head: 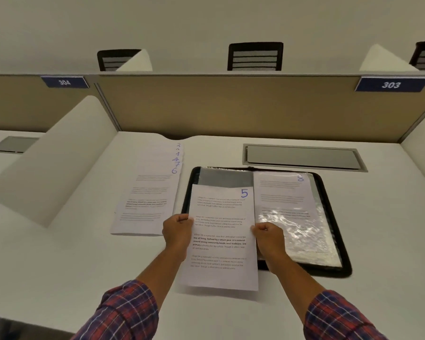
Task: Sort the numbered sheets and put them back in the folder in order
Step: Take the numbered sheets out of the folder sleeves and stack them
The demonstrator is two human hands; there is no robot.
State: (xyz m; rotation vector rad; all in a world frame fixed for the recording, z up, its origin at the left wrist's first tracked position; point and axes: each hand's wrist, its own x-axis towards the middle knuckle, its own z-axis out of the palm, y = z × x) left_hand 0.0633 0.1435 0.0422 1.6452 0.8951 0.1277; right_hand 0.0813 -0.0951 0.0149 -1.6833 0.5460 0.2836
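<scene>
White desk (59, 253), both hands pinching sheet 5 (221, 241) (side edges), over open folder (329, 217).

From my remote seat, sheet 5 (221, 231) hides the folder's (334, 263) left pocket beyond the fingertips (182, 218); top numerals on the fanned stack (147, 192) blur; both elbows are cropped.

Head camera looks forward and down, close over the desk (59, 253).

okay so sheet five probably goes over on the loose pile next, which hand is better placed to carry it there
Left, probably. The left hand grips sheet 5 on the edge facing the pile; the right hand holds the far edge, beside the folder.
</scene>
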